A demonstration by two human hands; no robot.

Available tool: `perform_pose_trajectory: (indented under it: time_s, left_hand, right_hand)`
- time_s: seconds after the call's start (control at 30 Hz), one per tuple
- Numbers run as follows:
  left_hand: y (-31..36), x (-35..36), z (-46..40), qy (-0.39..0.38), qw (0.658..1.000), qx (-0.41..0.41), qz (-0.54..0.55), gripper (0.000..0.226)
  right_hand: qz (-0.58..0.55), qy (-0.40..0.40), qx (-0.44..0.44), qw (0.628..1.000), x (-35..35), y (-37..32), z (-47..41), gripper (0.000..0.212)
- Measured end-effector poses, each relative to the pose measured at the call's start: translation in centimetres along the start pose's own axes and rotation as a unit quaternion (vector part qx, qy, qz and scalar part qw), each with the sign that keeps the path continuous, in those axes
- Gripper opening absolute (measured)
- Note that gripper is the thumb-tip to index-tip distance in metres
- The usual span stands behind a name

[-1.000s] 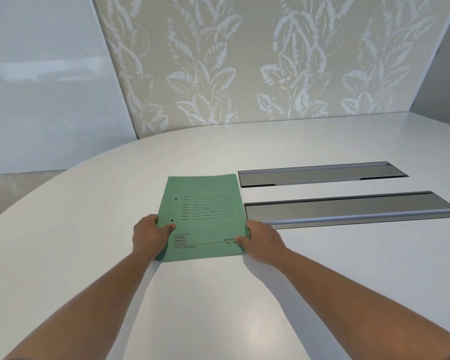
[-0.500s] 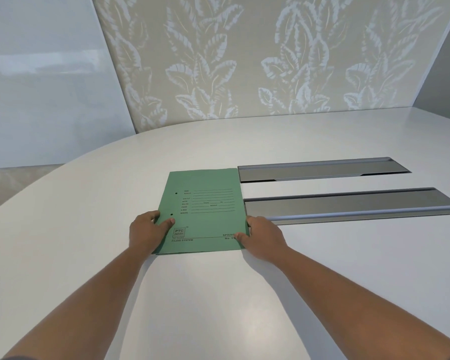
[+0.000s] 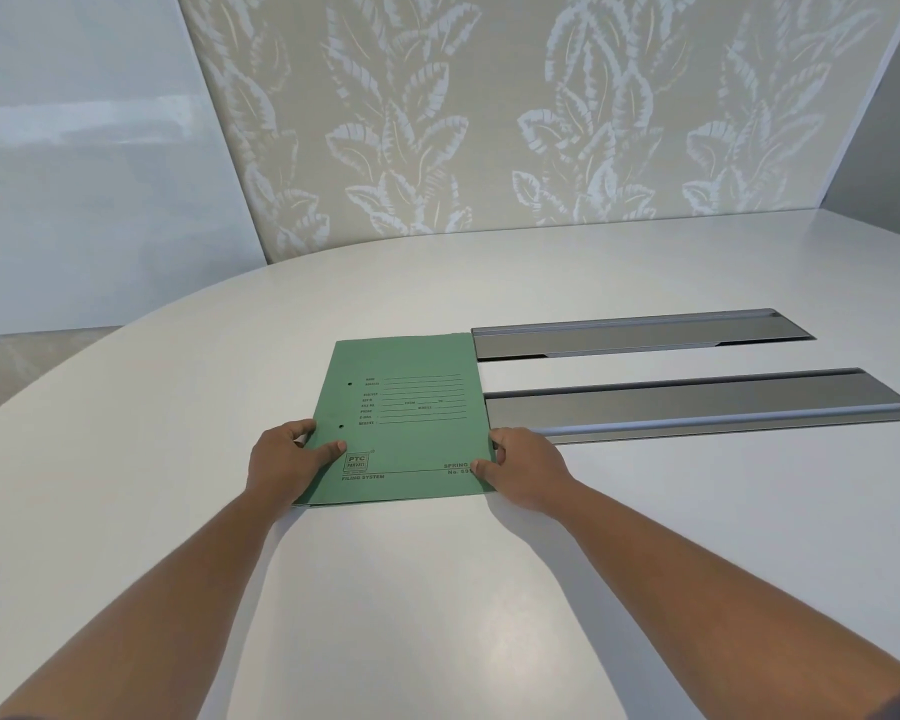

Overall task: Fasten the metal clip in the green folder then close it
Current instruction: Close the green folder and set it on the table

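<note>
At the folder's near corners I have both hands down: my left hand (image 3: 283,459) pinches the spine edge, thumb on top, and my right hand (image 3: 521,467) curls onto the opening edge. Between them the green folder (image 3: 406,418) lies shut and flat on the white table (image 3: 178,407). I judge it light, thin, floppy card; lift the cover by its right edge. Its clip is hidden.
</note>
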State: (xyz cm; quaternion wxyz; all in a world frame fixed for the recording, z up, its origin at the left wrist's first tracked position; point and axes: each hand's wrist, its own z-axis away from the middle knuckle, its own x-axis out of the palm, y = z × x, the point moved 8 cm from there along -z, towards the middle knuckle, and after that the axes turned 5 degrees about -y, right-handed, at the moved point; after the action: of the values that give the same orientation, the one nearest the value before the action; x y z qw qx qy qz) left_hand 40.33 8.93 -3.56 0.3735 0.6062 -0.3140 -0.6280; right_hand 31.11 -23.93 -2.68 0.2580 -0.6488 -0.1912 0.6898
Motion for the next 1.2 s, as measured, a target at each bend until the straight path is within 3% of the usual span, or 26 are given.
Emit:
perform_pose_trajectory:
  time_s: [0.63,1.07,1.13,1.2]
  left_hand:
    - [0.6,0.0,0.6,0.009,0.999,0.017,-0.025,0.058]
    - [0.4,-0.1,0.4,0.016,0.999,0.026,-0.027,0.051]
    - [1.0,0.2,0.5,0.005,0.996,0.029,-0.078,0.043]
    - [2.3,0.9,1.0,-0.012,0.976,0.051,-0.212,0.034]
  right_hand:
    - [-0.014,-0.011,0.011,1.0,-0.1,0.1,0.1,0.038]
    - [-0.015,-0.01,0.008,1.0,-0.1,-0.2,0.1,0.019]
    - [-0.016,0.0,0.007,1.0,-0.4,-0.4,0.4,0.027]
    - [-0.043,0.014,-0.002,0.999,-0.8,-0.7,0.6,0.034]
